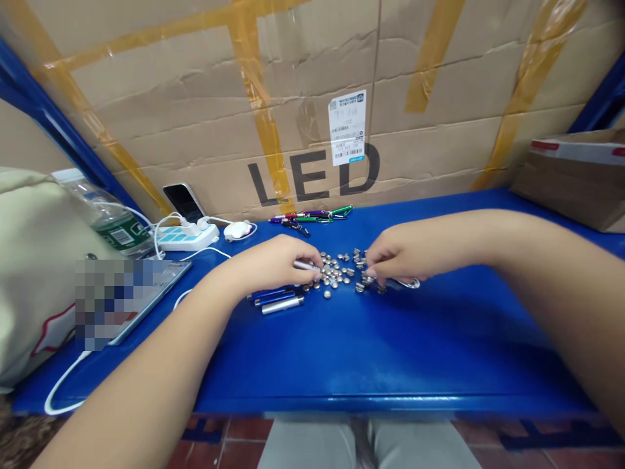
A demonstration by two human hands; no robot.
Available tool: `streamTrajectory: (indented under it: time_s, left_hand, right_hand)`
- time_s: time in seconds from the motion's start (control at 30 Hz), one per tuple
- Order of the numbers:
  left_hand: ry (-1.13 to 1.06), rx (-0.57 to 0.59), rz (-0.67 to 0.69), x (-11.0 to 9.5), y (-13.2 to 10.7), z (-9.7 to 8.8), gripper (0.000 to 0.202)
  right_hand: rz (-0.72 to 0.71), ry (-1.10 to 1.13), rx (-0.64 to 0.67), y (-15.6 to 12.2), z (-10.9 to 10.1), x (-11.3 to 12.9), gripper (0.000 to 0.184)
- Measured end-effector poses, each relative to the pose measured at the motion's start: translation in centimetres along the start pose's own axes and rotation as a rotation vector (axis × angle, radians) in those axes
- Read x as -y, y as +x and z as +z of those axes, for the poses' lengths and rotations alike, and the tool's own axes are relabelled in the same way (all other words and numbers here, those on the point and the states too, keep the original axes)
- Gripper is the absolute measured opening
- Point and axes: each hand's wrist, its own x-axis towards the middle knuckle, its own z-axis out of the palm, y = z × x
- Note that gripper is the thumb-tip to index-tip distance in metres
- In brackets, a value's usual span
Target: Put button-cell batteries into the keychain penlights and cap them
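The left forearm (146, 371) and right forearm (551, 286) angle in from the lower corners — the left hand (268, 264) curled downward just left of centre, the right hand (410, 257) close beside it, fingertips (374, 272) bunched and pointing down.

- A pile of button cells (334, 273) was spread on the bench (390, 365).
- Metal tubes (276, 301) were laid just left of the pile.
- Carabiner-clipped tubes (312, 217) were placed behind the pile.
- A power strip (188, 238) was set well left of the pile.
- A cardboard carton (195, 111) was stood behind the pile.
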Motion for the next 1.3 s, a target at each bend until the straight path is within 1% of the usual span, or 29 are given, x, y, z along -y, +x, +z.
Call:
streamTrajectory:
  time_s: [0.03,0.1,0.23,0.43,0.6,0.7,0.77,0.87,0.93,0.97,1.03,1.13,1.2,1.3]
  left_hand:
    - [-0.002,-0.002,0.0,0.0,0.0,0.0,0.021]
    - [-0.003,-0.004,-0.003,0.1,-0.1,-0.1,0.022]
    - [0.007,-0.007,-0.027,0.1,-0.3,-0.3,0.023]
    - [0.037,-0.027,-0.04,0.0,-0.4,-0.6,0.026]
    - [0.134,-0.092,-0.064,0.3,-0.2,-0.6,0.028]
    - [0.176,-0.115,-0.122,0.6,-0.3,-0.8,0.029]
    - [0.199,-0.137,-0.185,1.0,-0.4,-1.0,0.029]
    - [0.227,-0.213,-0.308,1.7,-0.8,-1.5,0.027]
    - [0.26,-0.25,-0.376,2.2,-1.0,-1.8,0.026]
    - [0.277,-0.243,-0.399,2.5,-1.2,-1.9,0.026]
    - [0.3,-0.181,-0.427,2.9,-1.3,-2.1,0.025]
    - [0.315,-0.092,-0.427,3.4,-1.5,-2.1,0.022]
    - [0.313,-0.076,-0.416,3.5,-1.5,-2.1,0.021]
    - [0.285,-0.064,-0.409,3.3,-1.5,-2.0,0.024]
  right_hand:
    - [0.017,0.001,0.046,-0.2,-0.1,-0.3,0.024]
    - [0.033,0.0,0.091,-0.3,-0.2,-0.9,0.027]
    - [0.005,-0.024,0.052,-0.1,0.1,-1.0,0.023]
    - [-0.069,-0.067,-0.001,0.1,0.5,0.3,0.012]
    - [-0.089,-0.063,0.006,0.3,0.8,0.9,0.008]
    - [-0.081,-0.084,0.013,0.4,1.0,0.9,0.01]
    - [-0.065,-0.105,0.014,0.4,1.0,0.8,0.012]
    - [-0.057,-0.127,0.006,0.3,1.0,0.7,0.012]
    - [-0.059,-0.13,-0.016,0.3,0.8,0.6,0.009]
    - [-0.055,-0.126,-0.035,0.4,0.7,0.5,0.008]
    - [-0.027,-0.115,-0.1,0.5,0.5,0.3,0.017]
    - [0.035,-0.109,-0.224,0.8,0.2,-0.1,0.024]
    - [0.054,-0.104,-0.288,1.0,0.1,-0.4,0.026]
    - [0.066,-0.091,-0.33,1.2,0.1,-0.6,0.032]
